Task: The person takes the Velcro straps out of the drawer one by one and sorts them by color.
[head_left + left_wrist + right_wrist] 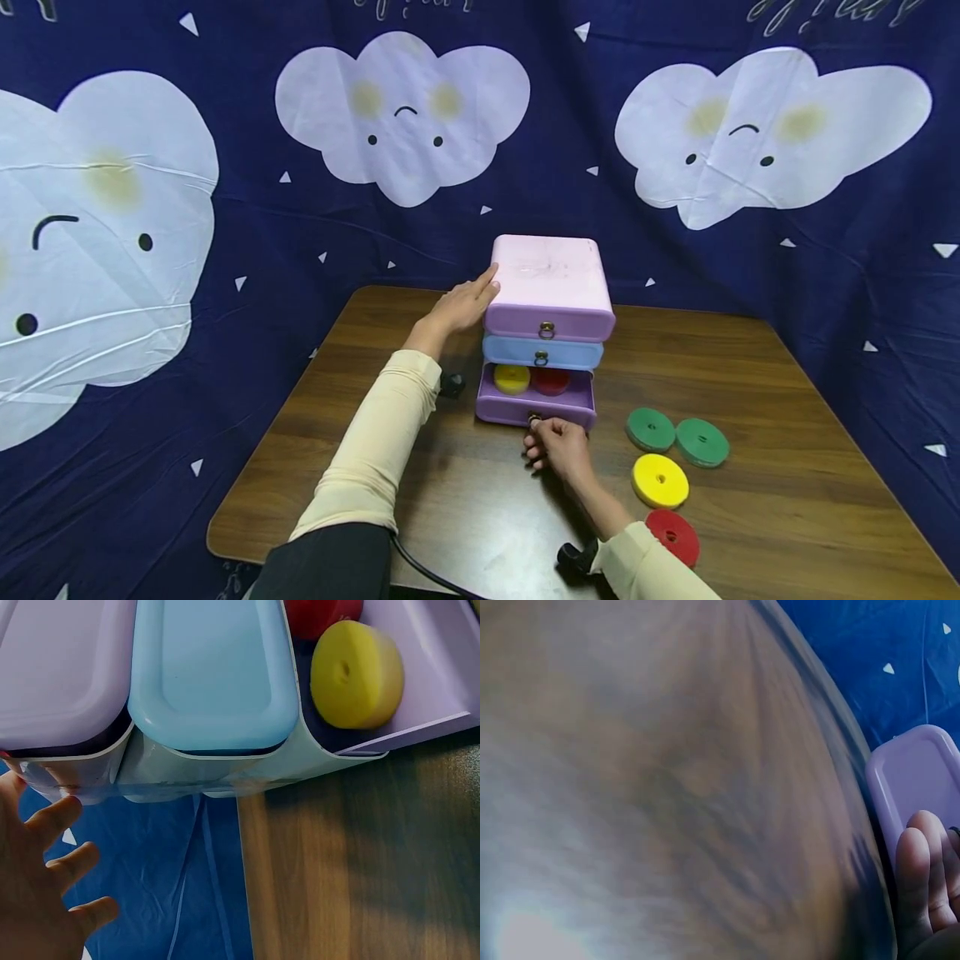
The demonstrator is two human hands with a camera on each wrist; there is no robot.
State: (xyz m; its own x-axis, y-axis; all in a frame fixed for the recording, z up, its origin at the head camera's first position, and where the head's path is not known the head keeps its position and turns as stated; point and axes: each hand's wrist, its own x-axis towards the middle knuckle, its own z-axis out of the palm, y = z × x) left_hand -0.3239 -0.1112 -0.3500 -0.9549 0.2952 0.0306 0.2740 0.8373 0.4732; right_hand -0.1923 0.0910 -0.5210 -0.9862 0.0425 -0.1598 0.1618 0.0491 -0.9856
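Observation:
A small chest of drawers point(551, 271) has a pink top, a purple upper drawer point(517, 323), a blue middle drawer point(510, 352) and a purple bottom drawer point(498, 408). The bottom drawer is pulled out, with a yellow disc point(512, 379) and a red disc point(550, 381) inside. My left hand point(461, 307) touches the left side of the chest near its top; its fingers look spread in the left wrist view. At the bottom drawer's front, my right hand point(564, 448) pinches the ring pull point(534, 417), mostly hidden by the fingertips.
On the wooden table point(780, 467), to the right, lie two green discs point(651, 430), another yellow disc point(660, 481) and another red disc point(673, 536), partly covered by the right sleeve. A black cable point(431, 573) runs along the front. Behind hangs a blue cloud-print cloth point(562, 108).

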